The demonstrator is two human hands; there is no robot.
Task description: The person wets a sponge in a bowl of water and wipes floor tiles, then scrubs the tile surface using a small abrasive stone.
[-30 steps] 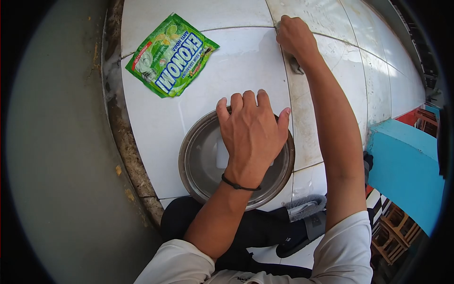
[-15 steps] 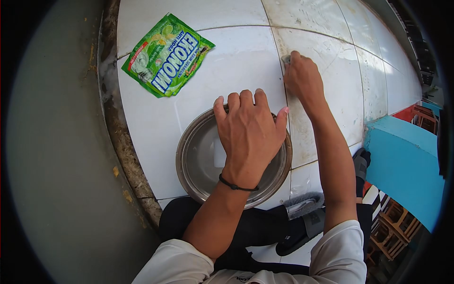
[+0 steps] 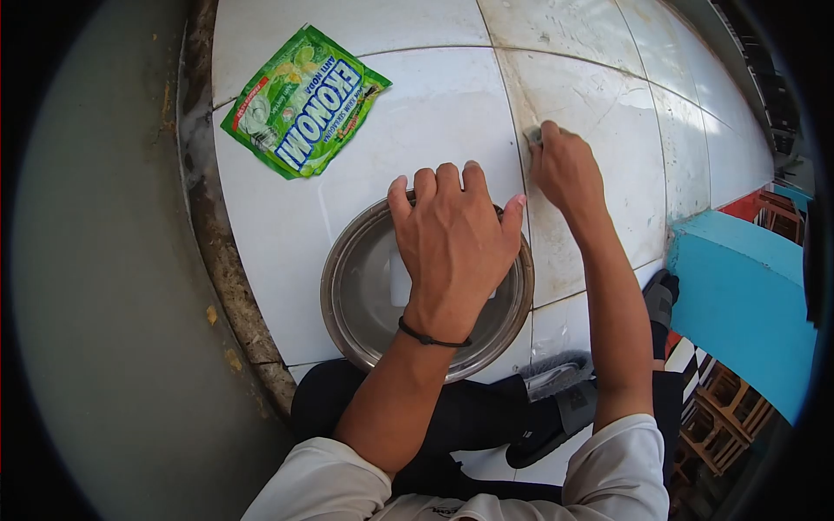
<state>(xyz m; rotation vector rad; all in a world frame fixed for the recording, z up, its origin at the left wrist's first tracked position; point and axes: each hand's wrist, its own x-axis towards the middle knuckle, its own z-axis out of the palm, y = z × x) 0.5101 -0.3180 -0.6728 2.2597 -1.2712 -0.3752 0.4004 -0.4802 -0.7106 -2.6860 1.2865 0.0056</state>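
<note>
My left hand [image 3: 453, 234], a dark band round its wrist, rests over a round metal basin [image 3: 352, 317], its fingertips on the far rim. The fingers are curved and a little apart. A pale block shows inside the basin, partly under the hand. Further right, my right hand [image 3: 566, 168] is closed round a small greyish thing [image 3: 533, 135] and presses it to the dirty white tiles [image 3: 608, 148] beside a grout line. Most of that thing is hidden by the fingers. A green EKONOMI pouch [image 3: 306, 102] lies flat at the upper left.
A grey wall [image 3: 95, 260] and a rough stained edge [image 3: 228, 286] run along the left. Near my dark sandal [image 3: 539, 434] is a grey bristly brush [image 3: 560, 373]. At the right stand a blue block [image 3: 738, 295] and stacked wooden furniture [image 3: 725, 417].
My right hand has moved toward me along the tiles, still closed on the small greyish thing. The view has shifted slightly. My left hand keeps its place on the basin.
</note>
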